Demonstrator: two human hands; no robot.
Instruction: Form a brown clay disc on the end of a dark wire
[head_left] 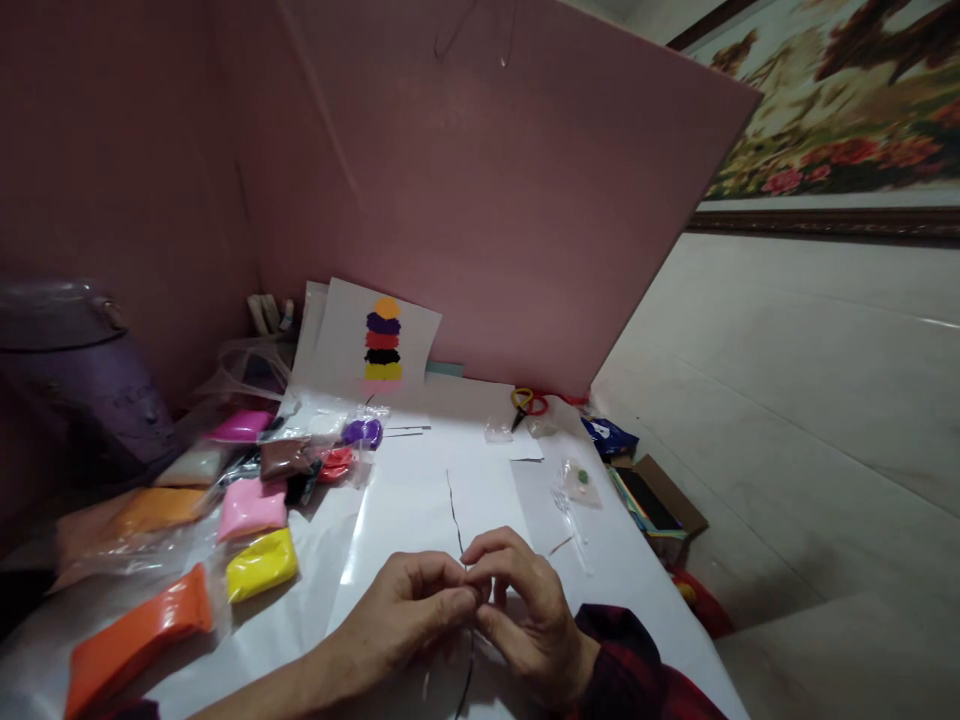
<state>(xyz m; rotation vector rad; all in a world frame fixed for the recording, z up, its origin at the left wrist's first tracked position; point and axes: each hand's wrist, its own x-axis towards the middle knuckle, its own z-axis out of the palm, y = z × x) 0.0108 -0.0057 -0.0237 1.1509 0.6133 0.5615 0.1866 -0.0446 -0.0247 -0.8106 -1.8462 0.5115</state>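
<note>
A thin black strand (453, 508) stretches away over the white paper (409, 500), and a dark length of it hangs below my fingers. My left hand (409, 608) pinches it between thumb and forefinger. Right beside it, my right hand (529, 612) has its fingertips closed on the same spot, touching the left thumb. Exactly where each fingertip grips is partly hidden. Beyond the hands, a leaning white sheet (341, 340) bears a column of coloured patches: orange, purple, red, black, yellow and pink.
Soft coloured packets lie at the left, including yellow (262, 565), pink (253, 508) and orange (139, 640) ones. Scissors (527, 404) with yellow and red handles rest at the back. A clear bag (579, 482) lies right. A purple container (82, 390) stands far left; a pink panel (465, 200) rises behind.
</note>
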